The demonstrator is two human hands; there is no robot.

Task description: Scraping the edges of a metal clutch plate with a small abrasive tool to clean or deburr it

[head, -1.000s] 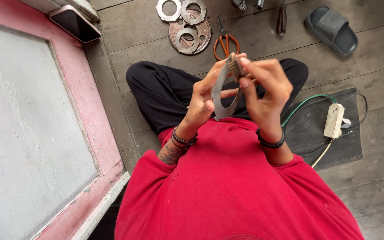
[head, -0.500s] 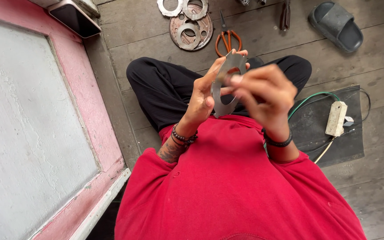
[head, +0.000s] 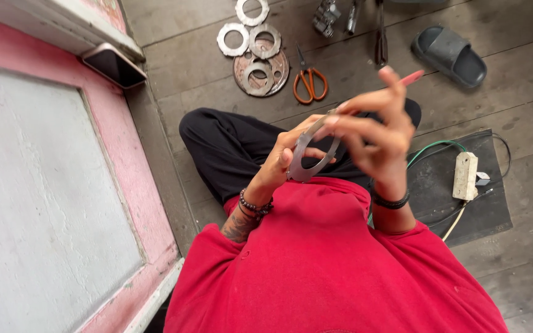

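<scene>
I sit cross-legged on a wooden floor in a red shirt and black trousers. My left hand point(head: 282, 161) grips a flat grey metal ring point(head: 308, 157) by its edge and holds it upright in front of my chest. My right hand point(head: 374, 132) touches the ring's upper rim with its thumb and lower fingers. A thin pink stick point(head: 409, 78) sits between its raised fingers. Beaded bracelets circle both wrists.
More metal rings and a rusty disc point(head: 260, 71) lie on the floor ahead, next to orange-handled scissors point(head: 308, 80) and dark tools point(head: 380, 37). A grey slipper point(head: 450, 55) lies at the far right. A white power strip point(head: 466, 176) rests on a black mat. A phone point(head: 114, 65) sits on the pink ledge.
My right hand has slid to the right along the ring and its fingers have lifted. The view has tilted, showing more of the floor ahead.
</scene>
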